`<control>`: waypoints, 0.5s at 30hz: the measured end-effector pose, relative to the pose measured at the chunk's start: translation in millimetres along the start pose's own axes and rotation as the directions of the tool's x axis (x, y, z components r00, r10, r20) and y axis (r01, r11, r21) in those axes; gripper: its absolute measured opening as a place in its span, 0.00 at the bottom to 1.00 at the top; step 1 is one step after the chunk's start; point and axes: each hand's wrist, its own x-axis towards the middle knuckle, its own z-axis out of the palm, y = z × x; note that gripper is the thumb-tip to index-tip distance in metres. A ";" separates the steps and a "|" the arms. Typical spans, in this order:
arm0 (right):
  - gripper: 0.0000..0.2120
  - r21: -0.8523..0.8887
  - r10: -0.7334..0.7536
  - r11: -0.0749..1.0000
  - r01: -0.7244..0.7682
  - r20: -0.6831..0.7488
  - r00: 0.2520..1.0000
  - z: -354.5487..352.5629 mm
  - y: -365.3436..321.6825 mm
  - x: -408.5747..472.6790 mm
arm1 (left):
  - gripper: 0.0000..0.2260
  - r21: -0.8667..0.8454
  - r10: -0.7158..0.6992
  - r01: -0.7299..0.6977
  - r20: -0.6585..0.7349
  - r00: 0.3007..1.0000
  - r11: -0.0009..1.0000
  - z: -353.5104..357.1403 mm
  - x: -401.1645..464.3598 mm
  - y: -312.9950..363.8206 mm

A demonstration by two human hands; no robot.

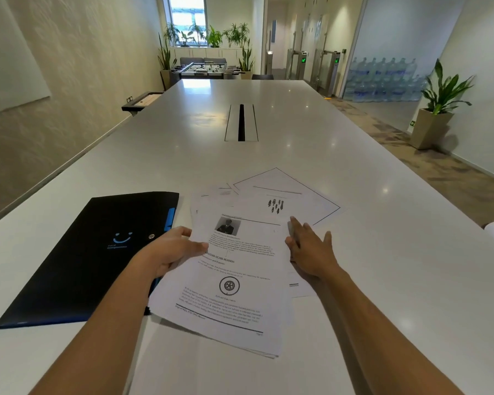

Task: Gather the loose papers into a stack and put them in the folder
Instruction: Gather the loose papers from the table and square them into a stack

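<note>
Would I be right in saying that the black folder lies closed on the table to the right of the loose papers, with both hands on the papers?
Not quite: the head view shows the black folder lying closed on the table to the left of the loose papers, not the right. Both the left hand and the right hand are indeed on the papers.

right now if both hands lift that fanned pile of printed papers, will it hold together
Probably not. The loose white printed sheets look thin and floppy, so they would likely sag. They lie fanned and misaligned on the glossy white table, so some may slide out.
</note>
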 end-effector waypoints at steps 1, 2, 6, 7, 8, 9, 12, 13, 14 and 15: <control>0.26 0.005 -0.012 1.000 0.012 0.008 1.000 -0.3 -0.8 -1.9 | 0.21 0.017 -0.004 0.004 -0.010 1.000 1.000 3.3 2.0 1.3; 0.27 0.010 -0.029 1.000 0.029 0.009 1.000 -0.2 -1.7 -4.2 | 0.20 0.036 -0.008 0.009 -0.030 1.000 0.999 7.3 3.5 2.1; 0.30 0.123 -0.105 0.987 0.108 -0.027 0.994 1.9 -3.5 -14.5 | 0.18 0.038 0.026 -0.021 -0.128 0.991 0.999 20.6 8.7 1.6; 0.30 0.164 -0.122 0.978 0.126 -0.033 0.992 1.4 -3.2 -16.6 | 0.18 0.006 0.036 -0.035 -0.140 0.990 0.999 22.2 9.5 1.0; 0.31 0.203 -0.138 0.969 0.143 -0.035 0.990 0.5 -3.1 -18.5 | 0.18 -0.023 0.046 -0.049 -0.146 0.988 0.999 23.0 10.2 0.7; 0.32 0.237 -0.149 0.959 0.155 -0.040 0.988 0.1 -2.9 -20.1 | 0.18 -0.046 0.056 -0.063 -0.148 0.987 0.997 23.3 10.3 0.8; 0.35 0.325 -0.054 0.940 0.100 -0.147 0.988 -3.5 -1.8 -21.6 | 0.16 -0.088 0.089 -0.101 -0.139 0.986 0.991 22.5 10.8 2.4; 0.33 0.326 0.008 0.944 0.054 -0.186 0.983 -5.2 -0.8 -20.6 | 0.16 -0.104 0.102 -0.116 -0.135 0.986 0.988 21.9 10.7 2.6; 0.29 0.279 0.042 0.960 0.017 -0.204 0.978 -6.3 0.2 -19.6 | 0.15 -0.128 0.119 -0.136 -0.132 0.984 0.982 21.6 10.7 2.4; 0.24 0.191 0.042 0.982 -0.003 -0.198 0.979 -6.3 1.1 -18.4 | 0.15 -0.154 0.138 -0.158 -0.130 0.982 0.975 21.4 10.7 1.5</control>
